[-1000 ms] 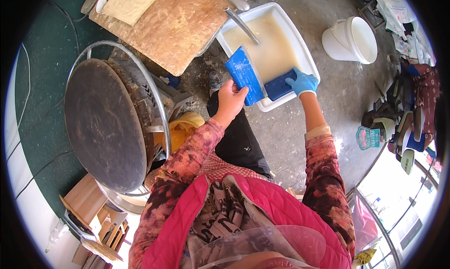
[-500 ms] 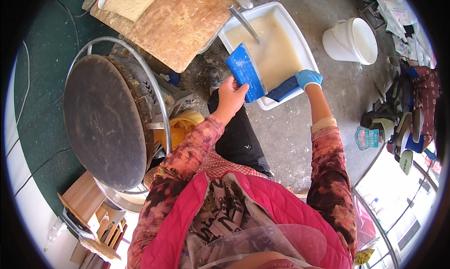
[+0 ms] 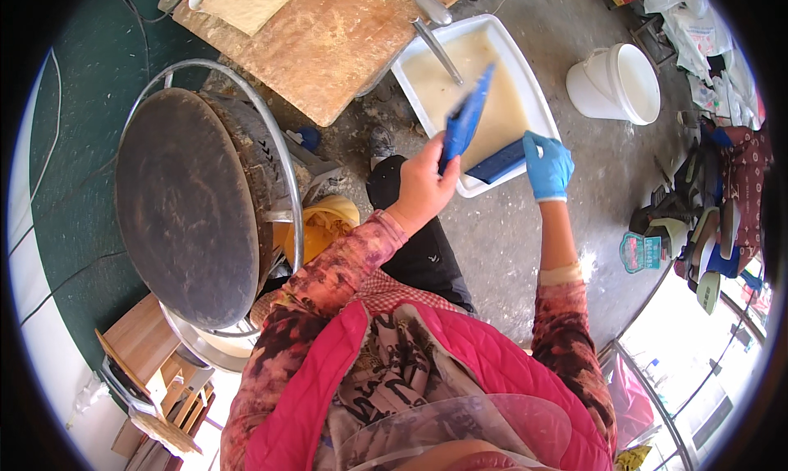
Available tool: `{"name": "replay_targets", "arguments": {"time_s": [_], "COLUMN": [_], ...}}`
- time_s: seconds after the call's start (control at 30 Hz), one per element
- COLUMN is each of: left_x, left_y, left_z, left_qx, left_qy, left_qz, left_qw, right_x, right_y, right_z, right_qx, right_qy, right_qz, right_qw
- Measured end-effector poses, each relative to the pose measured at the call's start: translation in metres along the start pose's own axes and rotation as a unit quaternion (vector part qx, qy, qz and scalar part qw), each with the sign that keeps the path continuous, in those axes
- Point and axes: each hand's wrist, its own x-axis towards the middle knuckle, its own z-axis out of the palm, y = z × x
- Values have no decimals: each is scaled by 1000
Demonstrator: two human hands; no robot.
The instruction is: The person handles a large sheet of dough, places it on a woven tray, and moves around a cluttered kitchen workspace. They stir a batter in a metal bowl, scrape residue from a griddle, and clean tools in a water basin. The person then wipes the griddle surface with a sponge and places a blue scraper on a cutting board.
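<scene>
A blue flat scraper [image 3: 468,118] is in my bare left hand [image 3: 425,180], whose fingers wrap its near end. The scraper is tilted nearly edge-on over a white tub [image 3: 538,102] of pale, cloudy batter-like liquid [image 3: 497,69]. My right hand [image 3: 548,169] wears a light blue glove and closes its fingers at the right end of a second, darker blue scraper [image 3: 497,162]. That one lies across the tub's near edge. A metal handle [image 3: 437,51] slants down into the liquid near the tub's far left.
To the left stands a round dark griddle [image 3: 187,208] ringed by a metal rail [image 3: 291,184]. A stained wooden board [image 3: 320,52] adjoins the tub. Below lies a yellow bucket [image 3: 336,212] with orange-brown contents. A white bucket [image 3: 611,84] stands at the right, near shoes [image 3: 710,286].
My left hand has turned its scraper from face-on to nearly edge-on and brought it right over the tub. My right hand has shifted slightly nearer, still at the darker scraper's end.
</scene>
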Motion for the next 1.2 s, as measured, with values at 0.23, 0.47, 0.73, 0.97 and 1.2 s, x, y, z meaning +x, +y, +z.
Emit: {"name": "replay_targets", "arguments": {"time_s": [0.23, 0.47, 0.73, 0.97, 1.2], "left_x": [3, 0, 10, 15, 11], "left_y": [19, 31, 65, 78, 59], "left_z": [-1, -2, -3, -4, 9], "left_qx": [96, 85, 30, 29, 70], "left_qy": [3, -14, 1, 3, 6], "left_qz": [181, 204, 238, 236, 203], "left_qw": [979, 975, 971, 971, 977], "right_x": [-48, -62, -68, -71, -65], "right_y": [-16, -11, -12, -23, -73], "right_z": [-26, -31, -39, -49, -79], "right_qx": [84, 87, 104, 128, 318], "right_qy": [-19, 5, 3, 9, 81], "right_qz": [-28, -39, -42, -57, -90], "right_qw": [996, 995, 994, 990, 940]}}
